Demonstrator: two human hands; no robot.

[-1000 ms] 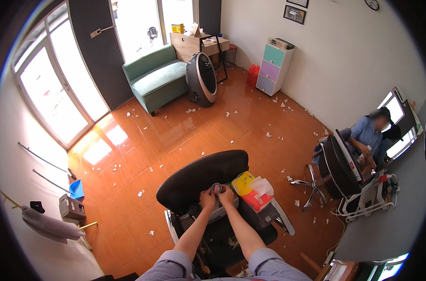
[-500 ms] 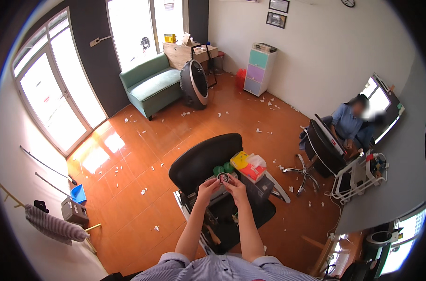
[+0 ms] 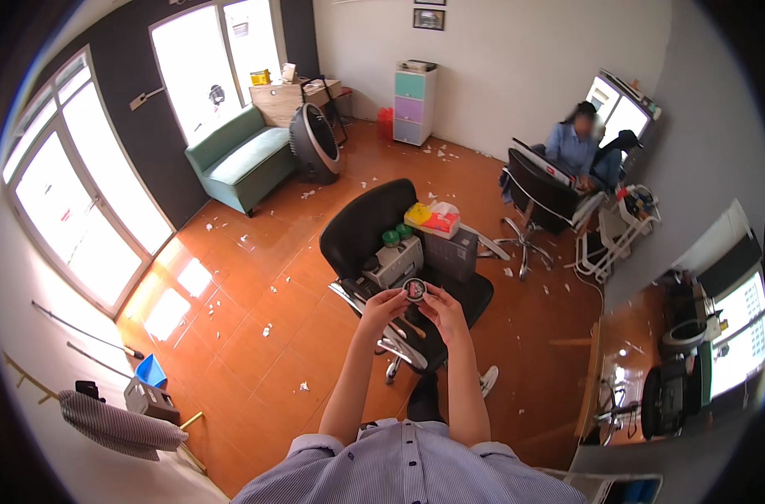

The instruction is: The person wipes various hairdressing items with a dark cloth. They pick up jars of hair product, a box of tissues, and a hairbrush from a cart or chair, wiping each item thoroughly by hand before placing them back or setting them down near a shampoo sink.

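Between my two hands I hold a small round tin (image 3: 415, 291) with a dark, patterned top and a pale rim. My left hand (image 3: 385, 309) grips its left edge with the fingertips. On the opposite edge, the fingers of my right hand (image 3: 443, 310) are closed on it too. Beyond the hands stands a black salon chair (image 3: 355, 225) with metal armrests. Its seat carries a grey case (image 3: 396, 264), with two green-lidded jars (image 3: 390, 238) on top. Beside that is a dark grey box (image 3: 451, 254), and a red and yellow tissue pack (image 3: 433, 219) lies on it.
White scraps litter the orange tiled floor (image 3: 248, 344). A person (image 3: 571, 144) sits at the right behind another black chair (image 3: 544, 191), near a white trolley (image 3: 617, 239). A green sofa (image 3: 239, 161) and a tall fan (image 3: 313, 143) stand at the far left.
The view has shifted, and the salon chair now appears farther from my body, with my leg and white shoe showing. Both hands still hold the tin, now nearer the chair's front.
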